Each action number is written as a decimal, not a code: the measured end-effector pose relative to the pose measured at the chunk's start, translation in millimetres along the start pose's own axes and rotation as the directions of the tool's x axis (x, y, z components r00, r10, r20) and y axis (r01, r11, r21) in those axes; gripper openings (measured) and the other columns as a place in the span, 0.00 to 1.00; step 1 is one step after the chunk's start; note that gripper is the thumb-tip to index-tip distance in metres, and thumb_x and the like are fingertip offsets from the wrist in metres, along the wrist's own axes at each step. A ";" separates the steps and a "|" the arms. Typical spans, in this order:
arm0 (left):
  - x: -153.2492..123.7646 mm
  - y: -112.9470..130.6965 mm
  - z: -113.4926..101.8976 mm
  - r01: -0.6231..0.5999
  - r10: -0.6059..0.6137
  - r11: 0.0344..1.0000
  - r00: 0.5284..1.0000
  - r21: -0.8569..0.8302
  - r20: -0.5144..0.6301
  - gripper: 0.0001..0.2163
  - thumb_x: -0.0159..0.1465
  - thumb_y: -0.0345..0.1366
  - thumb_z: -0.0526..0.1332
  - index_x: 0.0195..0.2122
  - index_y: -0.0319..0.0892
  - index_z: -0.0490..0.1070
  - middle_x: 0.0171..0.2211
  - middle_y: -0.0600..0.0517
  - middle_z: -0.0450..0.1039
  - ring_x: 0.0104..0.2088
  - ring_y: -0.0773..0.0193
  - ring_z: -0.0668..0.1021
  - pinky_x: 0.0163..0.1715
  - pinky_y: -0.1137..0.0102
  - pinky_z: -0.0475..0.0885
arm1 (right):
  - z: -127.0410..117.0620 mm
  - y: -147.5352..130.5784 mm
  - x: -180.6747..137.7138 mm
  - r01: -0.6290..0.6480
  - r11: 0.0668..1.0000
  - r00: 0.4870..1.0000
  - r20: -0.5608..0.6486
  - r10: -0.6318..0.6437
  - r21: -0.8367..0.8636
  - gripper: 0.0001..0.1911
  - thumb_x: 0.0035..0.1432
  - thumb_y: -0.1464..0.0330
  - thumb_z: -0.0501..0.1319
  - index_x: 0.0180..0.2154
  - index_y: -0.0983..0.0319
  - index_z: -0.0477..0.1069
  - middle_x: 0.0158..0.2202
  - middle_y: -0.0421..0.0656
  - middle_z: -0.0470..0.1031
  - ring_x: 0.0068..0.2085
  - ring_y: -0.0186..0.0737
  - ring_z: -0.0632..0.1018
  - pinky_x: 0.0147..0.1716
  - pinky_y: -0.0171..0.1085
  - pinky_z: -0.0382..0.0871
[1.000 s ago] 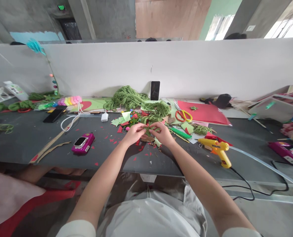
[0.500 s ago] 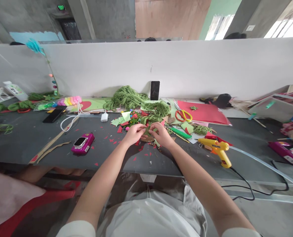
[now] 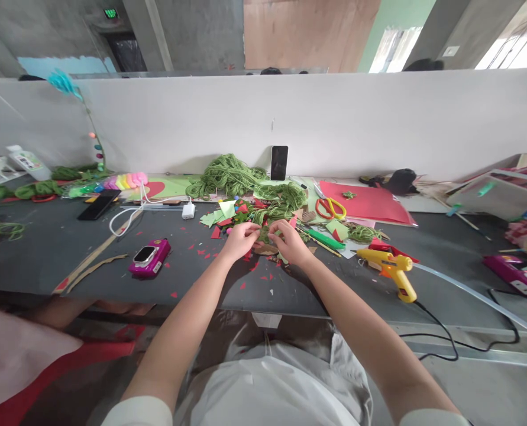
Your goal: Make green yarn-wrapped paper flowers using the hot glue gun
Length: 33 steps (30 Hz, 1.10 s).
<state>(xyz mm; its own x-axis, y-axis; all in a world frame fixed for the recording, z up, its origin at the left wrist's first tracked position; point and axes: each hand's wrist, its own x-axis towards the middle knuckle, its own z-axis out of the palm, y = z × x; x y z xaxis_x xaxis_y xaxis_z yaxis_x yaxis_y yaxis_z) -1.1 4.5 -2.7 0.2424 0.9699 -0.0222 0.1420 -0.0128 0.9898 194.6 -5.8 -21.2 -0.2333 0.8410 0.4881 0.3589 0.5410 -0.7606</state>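
Note:
My left hand (image 3: 242, 240) and my right hand (image 3: 291, 244) face each other at the middle of the table, fingers closed in pinches. Between the fingertips is a small tuft of green yarn (image 3: 264, 235), partly hidden by the fingers. Just below it lies a brown cardboard piece (image 3: 267, 251). Beyond my hands spreads a loose tangle of green yarn (image 3: 285, 201), with a larger heap of green yarn (image 3: 228, 176) behind. Light green paper scraps (image 3: 219, 214) lie left of the tangle, among red bits.
Red-and-yellow scissors (image 3: 330, 208) lie near red sheets (image 3: 365, 204). A yellow glue gun (image 3: 390, 267) with a black cord rests at right. A purple device (image 3: 150, 258) and white charger (image 3: 188, 210) are at left. A phone (image 3: 279, 163) leans on the partition. Another person's arm (image 3: 63, 310) shows far left.
Both hands stay at nearly the same spot, with only slight finger movement around the small green tuft. Everything else on the table looks the same.

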 end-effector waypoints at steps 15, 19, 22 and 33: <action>-0.1 -2.5 -0.1 -0.015 0.013 1.000 0.997 0.017 0.082 0.07 0.66 0.32 0.68 0.44 0.37 0.78 0.31 0.48 0.83 0.29 0.59 0.85 0.36 0.63 0.84 | 3.7 7.6 3.9 -0.204 0.954 0.975 -0.043 0.219 0.221 0.14 0.54 0.56 0.66 0.35 0.59 0.71 0.34 0.44 0.78 0.37 0.42 0.78 0.35 0.40 0.72; -0.8 -1.7 -0.1 -0.020 0.019 1.000 0.996 0.010 0.091 0.06 0.66 0.32 0.68 0.43 0.37 0.79 0.31 0.48 0.83 0.29 0.58 0.85 0.37 0.62 0.85 | 3.8 8.7 4.4 -0.221 0.936 0.969 -0.044 0.241 0.276 0.17 0.53 0.54 0.67 0.36 0.60 0.71 0.34 0.44 0.78 0.37 0.41 0.78 0.37 0.41 0.72; -0.2 -2.1 -0.3 -0.017 0.016 1.000 0.996 0.004 0.092 0.07 0.65 0.33 0.68 0.42 0.37 0.79 0.31 0.48 0.83 0.29 0.58 0.86 0.37 0.60 0.85 | 3.3 7.2 4.1 -0.224 0.927 0.969 -0.036 0.246 0.302 0.18 0.52 0.54 0.69 0.35 0.60 0.72 0.34 0.43 0.78 0.36 0.40 0.78 0.37 0.40 0.72; -0.4 -2.6 0.4 0.004 -0.004 1.000 0.997 0.000 0.076 0.05 0.66 0.30 0.67 0.43 0.37 0.77 0.31 0.49 0.81 0.28 0.61 0.85 0.35 0.64 0.84 | -0.3 7.6 6.1 -0.242 0.904 0.958 -0.064 0.281 0.352 0.21 0.52 0.50 0.69 0.37 0.60 0.74 0.36 0.45 0.81 0.38 0.42 0.80 0.42 0.43 0.75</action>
<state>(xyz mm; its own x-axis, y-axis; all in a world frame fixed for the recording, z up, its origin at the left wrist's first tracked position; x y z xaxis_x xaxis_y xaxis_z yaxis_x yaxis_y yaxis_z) -1.1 4.0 -5.4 0.3145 0.9485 -0.0365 0.1426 -0.0092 0.9897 196.2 3.5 -23.8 -0.0649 0.9575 0.2812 0.0625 0.2851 -0.9565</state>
